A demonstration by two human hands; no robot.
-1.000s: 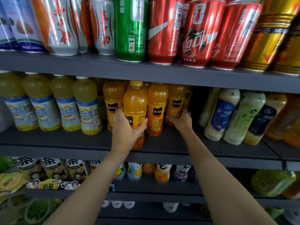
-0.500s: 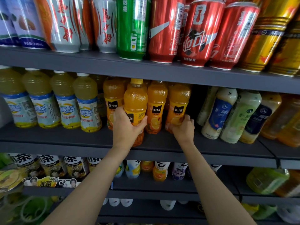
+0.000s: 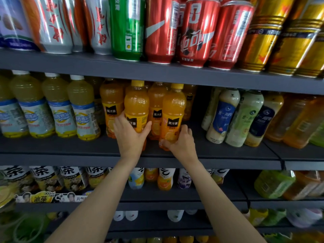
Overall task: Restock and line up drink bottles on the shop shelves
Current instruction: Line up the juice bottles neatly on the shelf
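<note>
Orange juice bottles with yellow caps and black labels stand on the middle dark grey shelf (image 3: 70,149). My left hand (image 3: 130,135) grips the lower half of one front orange juice bottle (image 3: 136,106). My right hand (image 3: 181,142) holds the base of a second orange juice bottle (image 3: 173,109), which stands near the shelf's front edge, to the right of the first. Two more orange bottles (image 3: 112,104) stand just behind them, with others dimly seen further back.
Pale yellow bottles with blue-white labels (image 3: 82,109) fill the shelf to the left. White and green milk-tea bottles (image 3: 226,116) stand to the right, across a dark gap. Cans (image 3: 194,32) line the shelf above. Tea and small bottles fill the shelves below.
My right hand has drawn the right orange bottle forward from the back row to the front of the shelf. My left hand has kept its grip on its bottle.
</note>
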